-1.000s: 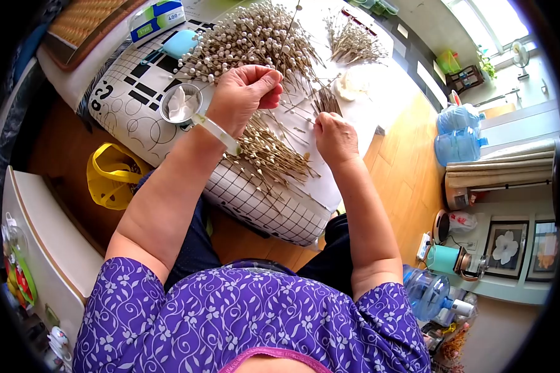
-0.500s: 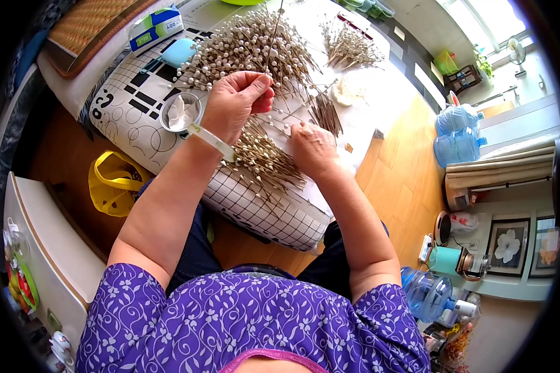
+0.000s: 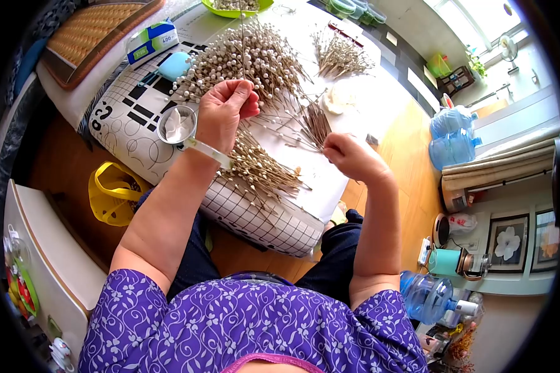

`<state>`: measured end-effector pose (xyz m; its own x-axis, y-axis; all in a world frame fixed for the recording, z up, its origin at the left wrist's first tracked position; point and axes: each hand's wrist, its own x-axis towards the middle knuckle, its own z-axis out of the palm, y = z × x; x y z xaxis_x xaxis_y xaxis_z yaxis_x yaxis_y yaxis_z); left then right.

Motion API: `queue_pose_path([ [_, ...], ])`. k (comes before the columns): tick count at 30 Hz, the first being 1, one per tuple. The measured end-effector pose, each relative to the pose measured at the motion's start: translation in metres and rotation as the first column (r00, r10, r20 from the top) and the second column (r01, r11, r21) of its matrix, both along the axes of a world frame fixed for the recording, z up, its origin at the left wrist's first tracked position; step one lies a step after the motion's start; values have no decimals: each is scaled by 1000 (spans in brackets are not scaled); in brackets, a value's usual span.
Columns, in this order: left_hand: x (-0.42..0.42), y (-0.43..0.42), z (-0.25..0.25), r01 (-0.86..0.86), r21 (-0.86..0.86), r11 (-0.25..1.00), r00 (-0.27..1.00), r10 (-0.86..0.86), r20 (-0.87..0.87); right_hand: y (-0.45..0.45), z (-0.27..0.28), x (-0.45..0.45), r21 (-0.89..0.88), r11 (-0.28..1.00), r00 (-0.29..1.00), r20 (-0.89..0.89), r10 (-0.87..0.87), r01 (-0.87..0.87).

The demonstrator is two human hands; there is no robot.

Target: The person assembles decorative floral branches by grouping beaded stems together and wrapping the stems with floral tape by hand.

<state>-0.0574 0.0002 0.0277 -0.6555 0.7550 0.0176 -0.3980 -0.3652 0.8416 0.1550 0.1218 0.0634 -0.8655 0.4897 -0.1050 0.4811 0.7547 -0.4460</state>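
My left hand (image 3: 225, 115) is closed in a pinch on a thin brown stem (image 3: 243, 53) that stands up from the fingertips. Behind it spreads a large heap of stems with white berry-like beads (image 3: 255, 56). My right hand (image 3: 356, 158) is closed at the near end of a bundle of bare brown sticks (image 3: 316, 126). Whatever its fingers hold is hidden. A smaller bunch of stems with pale buds (image 3: 258, 166) lies between my forearms at the table's near side. Beside my left wrist stands a clear cup (image 3: 177, 124) with white pieces inside.
Another beaded bunch (image 3: 342, 55) lies at the back right, near a cream-coloured round thing (image 3: 340, 99). A tissue pack (image 3: 152, 42), a light blue case (image 3: 175, 66) and a green basin (image 3: 238, 9) are on the table (image 3: 317, 205). A yellow bag (image 3: 115, 194) stands on the floor.
My right hand has moved right, from beside the budded bunch to the near end of the brown sticks. My left hand keeps its pinch on the stem, which stands more upright.
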Motion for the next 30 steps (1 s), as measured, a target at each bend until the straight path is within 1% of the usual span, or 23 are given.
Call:
queue_pose_path([
  [1,1,0,0,-11,-10,1000,1000,11,-21,8,0,5,-132,991,1000,4,16,-15],
  [2,2,0,1,-20,-19,1000,999,19,-43,14,1,14,-129,992,1000,1,10,-9],
  [3,3,0,2,-34,-36,999,998,32,-48,18,5,20,-312,950,999,-8,-36,31],
  [4,3,0,3,-33,-29,999,998,31,-53,21,10,25,-483,873,997,-9,-77,63],
  [5,2,-1,3,-20,-50,999,997,16,-73,24,17,31,-528,843,981,-83,-175,105],
  [6,5,-1,2,-6,-72,997,996,0,-89,25,18,35,-599,798,933,-243,-266,71],
  [8,17,0,3,65,-78,995,993,-72,-96,23,10,28,-793,609,800,-379,-466,-20],
  [9,24,0,2,155,-74,985,983,-162,-88,13,2,15,-799,601,727,-406,-553,12],
  [10,31,0,-2,241,-76,968,966,-247,-79,7,-5,5,-831,546,724,-440,-531,-105],
  [12,43,0,-7,354,-90,931,934,-357,-26,-7,-21,-18,-865,467,673,-456,-583,-182],
  [14,51,-1,-8,367,-107,924,929,-370,-14,-25,-33,-36,-829,517,591,-531,-607,-214],
  [15,51,1,-9,382,-102,918,923,-385,-8,-30,-35,-41,-823,511,574,-550,-606,-249],
  [16,50,1,-12,399,-98,912,916,-401,-1,-32,-42,-45,-812,536,565,-561,-605,-231],
  [18,47,2,-14,418,-91,904,907,-420,1,-36,-51,-50,-845,448,558,-532,-637,-294],
  [19,46,3,-15,422,-79,903,906,-423,-2,-37,-54,-50,-842,428,587,-537,-606,-329],
  [20,46,3,-16,423,-66,903,905,-425,-4,-41,-57,-52,-852,416,570,-522,-634,-317],
  [22,47,2,-19,407,-68,911,912,-409,-16,-48,-52,-57,-841,423,470,-539,-699,-336],
  [24,50,3,-17,397,-54,916,916,-399,-38,-46,-58,-59,-829,430,441,-556,-704,-358],
  [25,49,2,-17,404,-57,913,914,-406,-30,-45,-58,-58,-842,399,448,-534,-717,-364],
  [26,49,3,-17,405,-56,913,913,-407,-34,-45,-58,-57,-839,401,445,-537,-717,-366],
  [29,51,1,-13,353,-145,924,903,-377,-206,-45,-59,-51,-839,383,477,-537,-696,-388],
  [30,53,2,-13,359,-143,922,900,-383,-209,-45,-58,-49,-837,388,470,-541,-697,-386],
])
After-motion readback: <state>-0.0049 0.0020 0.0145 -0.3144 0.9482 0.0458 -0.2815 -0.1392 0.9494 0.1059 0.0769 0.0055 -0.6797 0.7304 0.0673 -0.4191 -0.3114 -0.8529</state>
